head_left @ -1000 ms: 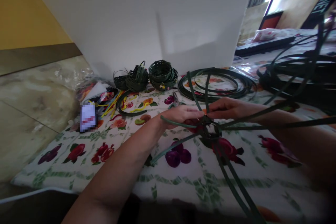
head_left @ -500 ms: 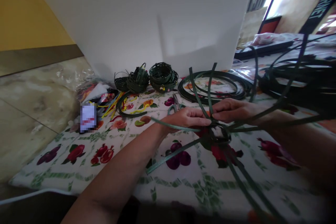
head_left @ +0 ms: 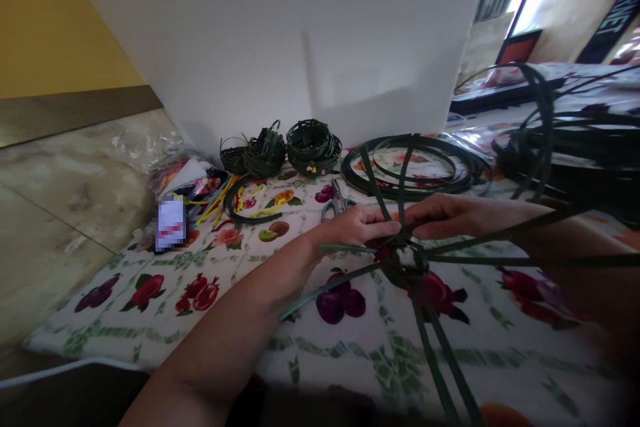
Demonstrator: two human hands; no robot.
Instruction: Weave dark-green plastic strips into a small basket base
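Observation:
A small woven hub of dark green strips (head_left: pixel 407 260) lies on a fruit-print tablecloth (head_left: pixel 210 320), with long strips fanning out from it in all directions. My left hand (head_left: pixel 357 225) rests on its upper left side, fingers pinched on the strips there. My right hand (head_left: pixel 443 215) comes in from the right, fingertips closed on a strip at the hub's top edge. One long strip (head_left: pixel 543 113) curls up high to the right.
Small finished green baskets (head_left: pixel 313 145) stand by the white wall. A large coil of green strip (head_left: pixel 415 163) lies behind my hands, scissors (head_left: pixel 336 201) beside it. Yellow strips and bags (head_left: pixel 200 190) sit at the left; more dark coils (head_left: pixel 575 147) at the right.
Both hands have stayed on the hub with small finger shifts. The long strip on the right has swung up into a high loop. The view has drifted slightly.

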